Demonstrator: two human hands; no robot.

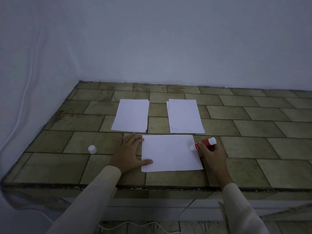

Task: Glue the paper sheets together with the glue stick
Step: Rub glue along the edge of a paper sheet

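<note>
A white paper sheet (168,153) lies flat near the front of the tiled counter. My left hand (129,152) rests flat, fingers spread, on its left edge, thumb on the paper. My right hand (211,154) grips a red and white glue stick (203,143), uncapped, its white tip touching the sheet's upper right corner. Two small stacks of white paper lie farther back: a left stack (130,115) and a right stack (184,116). The glue stick's white cap (92,149) stands on the counter to the left.
The tiled counter (253,132) runs against a white wall at the back and left. Its front edge is just below my forearms. A white cable (135,226) lies on the floor below the counter.
</note>
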